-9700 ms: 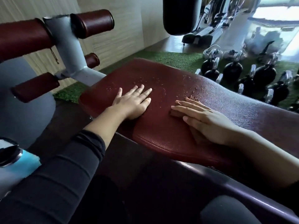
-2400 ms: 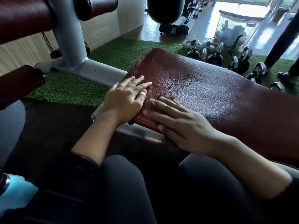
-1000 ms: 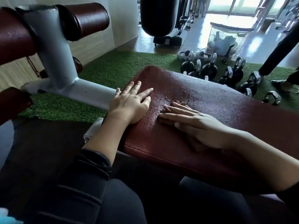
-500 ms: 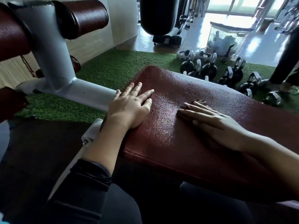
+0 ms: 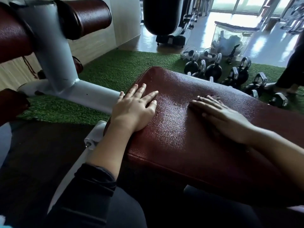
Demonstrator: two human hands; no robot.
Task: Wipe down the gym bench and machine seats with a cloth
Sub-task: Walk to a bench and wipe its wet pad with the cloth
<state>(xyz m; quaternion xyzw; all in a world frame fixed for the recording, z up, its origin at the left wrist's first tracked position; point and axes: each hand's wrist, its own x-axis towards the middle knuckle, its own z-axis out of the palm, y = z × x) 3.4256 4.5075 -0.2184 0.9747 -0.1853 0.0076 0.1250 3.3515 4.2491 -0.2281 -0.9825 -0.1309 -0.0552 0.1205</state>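
Observation:
The dark red padded bench runs from the centre to the right edge, its textured top shining wet. My left hand lies flat on the pad's left end, fingers straight and slightly spread. My right hand presses flat on the pad further right, fingers straight and pointing left. A small crumpled edge of dark reddish cloth shows just past its fingertips; the rest of the cloth is hidden under the palm.
A grey steel frame with dark red roller pads stands at left. Several black kettlebells sit on green turf behind the bench. A black punching bag hangs beyond. Another person's leg stands at far right.
My right hand has slid to the right along the pad with the cloth under it. The droplets near my left hand are gone. My left hand has stayed on the pad's end.

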